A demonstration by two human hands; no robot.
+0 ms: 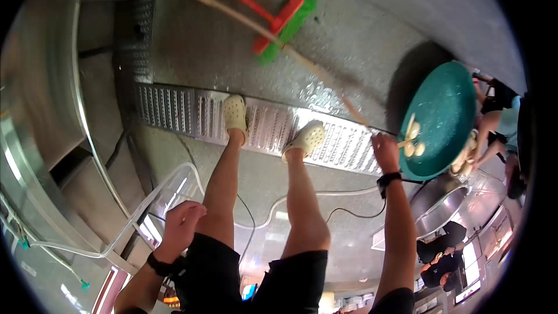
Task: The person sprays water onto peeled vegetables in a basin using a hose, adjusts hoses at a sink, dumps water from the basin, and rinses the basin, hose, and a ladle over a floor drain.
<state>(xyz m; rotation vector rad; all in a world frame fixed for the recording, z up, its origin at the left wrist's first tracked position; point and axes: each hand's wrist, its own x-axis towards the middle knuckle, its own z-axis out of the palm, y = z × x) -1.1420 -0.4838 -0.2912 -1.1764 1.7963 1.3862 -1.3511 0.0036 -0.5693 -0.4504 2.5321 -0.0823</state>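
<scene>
My right hand (386,152) is closed at the thin, blurred end of a long wooden pole (218,4), beside a tilted green basin (440,113). The pole runs to the upper left, passing in front of a red push broom (283,21) with green bristles. Several pale, rounded pieces (409,149) lie at the near side of the basin, next to this hand. My left hand (184,225) hangs by my left thigh with loosely bent fingers and nothing visible in it. Both wrists wear black bands.
A metal drain grate (264,117) crosses the wet floor under my feet. A pale hose (142,209) and dark cables trail nearby. Steel sink units (43,93) stand at left. At right are a steel bowl (439,204), a co-worker's arm (489,131) and people in black (442,259).
</scene>
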